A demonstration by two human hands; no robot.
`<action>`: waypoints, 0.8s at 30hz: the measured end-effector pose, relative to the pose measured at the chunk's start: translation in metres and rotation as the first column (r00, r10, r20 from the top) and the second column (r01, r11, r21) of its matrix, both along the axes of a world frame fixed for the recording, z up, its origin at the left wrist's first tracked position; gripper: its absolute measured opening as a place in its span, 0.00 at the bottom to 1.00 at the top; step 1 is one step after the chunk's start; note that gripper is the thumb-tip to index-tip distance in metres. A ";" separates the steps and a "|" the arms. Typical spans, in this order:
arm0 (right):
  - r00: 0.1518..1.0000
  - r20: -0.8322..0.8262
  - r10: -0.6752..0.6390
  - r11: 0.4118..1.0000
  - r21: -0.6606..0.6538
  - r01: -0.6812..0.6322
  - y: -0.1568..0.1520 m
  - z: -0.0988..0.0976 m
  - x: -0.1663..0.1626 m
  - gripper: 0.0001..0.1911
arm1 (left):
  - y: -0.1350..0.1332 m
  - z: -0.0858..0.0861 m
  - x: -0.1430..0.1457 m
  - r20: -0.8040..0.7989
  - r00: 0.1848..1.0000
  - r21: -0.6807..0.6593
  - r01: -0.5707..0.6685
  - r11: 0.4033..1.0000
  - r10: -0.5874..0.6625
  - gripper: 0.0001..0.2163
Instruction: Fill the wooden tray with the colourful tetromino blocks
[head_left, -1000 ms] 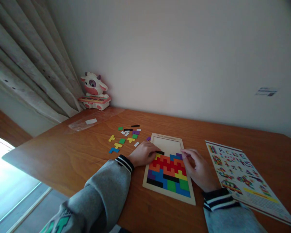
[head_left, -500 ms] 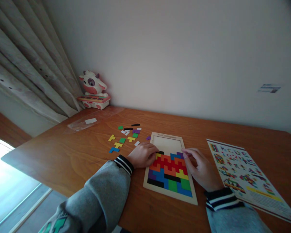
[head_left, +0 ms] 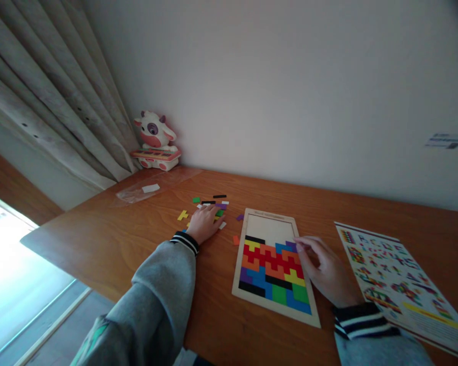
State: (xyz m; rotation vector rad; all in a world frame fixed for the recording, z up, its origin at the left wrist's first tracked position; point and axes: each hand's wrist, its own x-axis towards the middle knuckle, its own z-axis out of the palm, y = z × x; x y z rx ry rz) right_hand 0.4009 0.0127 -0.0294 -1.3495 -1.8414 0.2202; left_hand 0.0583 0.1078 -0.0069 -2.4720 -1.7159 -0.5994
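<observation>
A wooden puzzle tray (head_left: 241, 269) lies on the table, its lower part filled with coloured block pieces and its top part bare. My right hand (head_left: 322, 269) rests on the tray's right edge, fingers curled at the purple piece there. My left hand (head_left: 205, 222) lies flat over the loose puzzle pieces (head_left: 209, 206) left of the tray, fingers stretched out on them. A small orange piece (head_left: 235, 240) sits alone just off the tray's left edge. A black piece (head_left: 255, 239) now lies in the tray's top filled row.
A printed pattern sheet (head_left: 389, 277) lies right of the tray. A cow toy (head_left: 155, 141) stands by the wall at the back left, with a clear plastic bag (head_left: 145, 190) in front of it. Curtains (head_left: 49, 96) hang at left. The table edge (head_left: 53, 254) drops off at left.
My left hand left the black piece in the tray and moved left onto the loose pieces. An orange piece now shows beside the tray. The right hand stayed put.
</observation>
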 end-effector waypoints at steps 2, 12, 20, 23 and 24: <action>1.000 0.003 0.001 1.000 0.002 -0.001 0.000 0.000 0.000 0.13 | 0.002 -0.002 0.000 -0.004 1.000 -0.013 0.011 1.000 -0.011 0.13; 1.000 0.006 0.010 1.000 -0.007 -0.010 -0.002 0.004 -0.002 0.12 | 0.006 -0.006 0.004 0.022 0.997 -0.017 0.073 0.997 -0.073 0.15; 0.999 0.042 -0.016 1.000 0.008 0.016 0.002 -0.001 0.002 0.13 | 0.005 -0.003 0.004 0.007 0.995 -0.015 0.095 0.995 -0.095 0.18; 0.995 0.082 -0.049 0.999 -0.019 0.051 0.005 -0.008 0.005 0.18 | 0.005 -0.004 0.005 0.003 0.990 0.020 0.142 0.990 -0.142 0.15; 0.994 0.097 -0.049 0.998 -0.046 0.054 0.006 -0.010 0.005 0.19 | 0.004 -0.005 0.006 0.007 0.987 0.035 0.158 0.987 -0.159 0.14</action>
